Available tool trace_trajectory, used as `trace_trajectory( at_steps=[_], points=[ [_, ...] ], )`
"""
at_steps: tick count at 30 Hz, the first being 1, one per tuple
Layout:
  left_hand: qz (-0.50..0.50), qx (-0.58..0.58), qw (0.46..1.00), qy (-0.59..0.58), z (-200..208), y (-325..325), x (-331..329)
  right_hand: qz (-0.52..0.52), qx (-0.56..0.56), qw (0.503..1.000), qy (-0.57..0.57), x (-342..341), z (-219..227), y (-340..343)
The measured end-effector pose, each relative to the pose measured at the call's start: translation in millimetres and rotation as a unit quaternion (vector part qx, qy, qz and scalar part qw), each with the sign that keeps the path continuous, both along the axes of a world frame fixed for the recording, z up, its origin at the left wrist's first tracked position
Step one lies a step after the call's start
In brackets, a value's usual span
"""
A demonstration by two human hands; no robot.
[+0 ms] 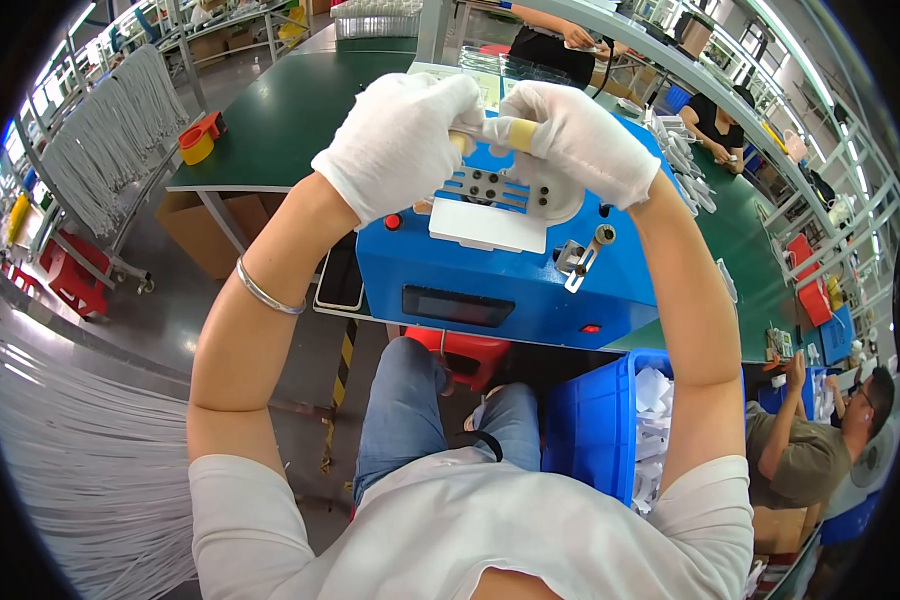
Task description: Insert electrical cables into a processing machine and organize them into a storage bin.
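Both my hands wear white knit gloves with pale yellow coverings on some fingertips. My left hand (402, 140) and my right hand (588, 140) meet above a blue bench machine (400, 262), fingers closed and almost touching. Something small and whitish seems pinched between them, but the fingers hide most of it. Under the hands the machine carries a slotted metal fixture with screws (483, 187) and a white plate (487, 226). A red button (392, 221) sits on its left, and a dark display (458, 305) faces me.
Close to my right elbow stands a blue crate (592, 425) of white parts. The green table (270, 125) holds a yellow-orange tape dispenser (198, 141) and white pieces (682, 165). White cables (100, 450) hang at left. Other people work across and right; a red stool (470, 352) is below.
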State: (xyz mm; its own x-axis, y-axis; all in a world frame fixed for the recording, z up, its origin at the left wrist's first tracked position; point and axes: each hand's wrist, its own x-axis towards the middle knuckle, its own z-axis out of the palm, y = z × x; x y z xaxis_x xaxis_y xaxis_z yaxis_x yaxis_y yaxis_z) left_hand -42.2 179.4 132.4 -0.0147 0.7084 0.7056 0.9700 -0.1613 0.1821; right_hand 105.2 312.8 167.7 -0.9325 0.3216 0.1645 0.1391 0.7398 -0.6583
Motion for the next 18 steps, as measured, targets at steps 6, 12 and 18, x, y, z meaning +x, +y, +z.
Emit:
trace_trajectory(
  at_steps=[6, 12, 18],
  points=[
    [0.106, 0.311, 0.944, 0.028, -26, -14, 3, 0.018, -0.147, 0.987, 0.068, 7, -18, 12],
    [-0.118, 0.151, 0.879, -0.436, -77, -32, 34, 0.076, -0.15, 0.979, 0.114, 29, -26, 24],
    [-0.039, 0.317, 0.834, -0.449, -92, -30, 57, 0.04, -0.111, 0.992, 0.043, 26, -18, 10]
  ],
)
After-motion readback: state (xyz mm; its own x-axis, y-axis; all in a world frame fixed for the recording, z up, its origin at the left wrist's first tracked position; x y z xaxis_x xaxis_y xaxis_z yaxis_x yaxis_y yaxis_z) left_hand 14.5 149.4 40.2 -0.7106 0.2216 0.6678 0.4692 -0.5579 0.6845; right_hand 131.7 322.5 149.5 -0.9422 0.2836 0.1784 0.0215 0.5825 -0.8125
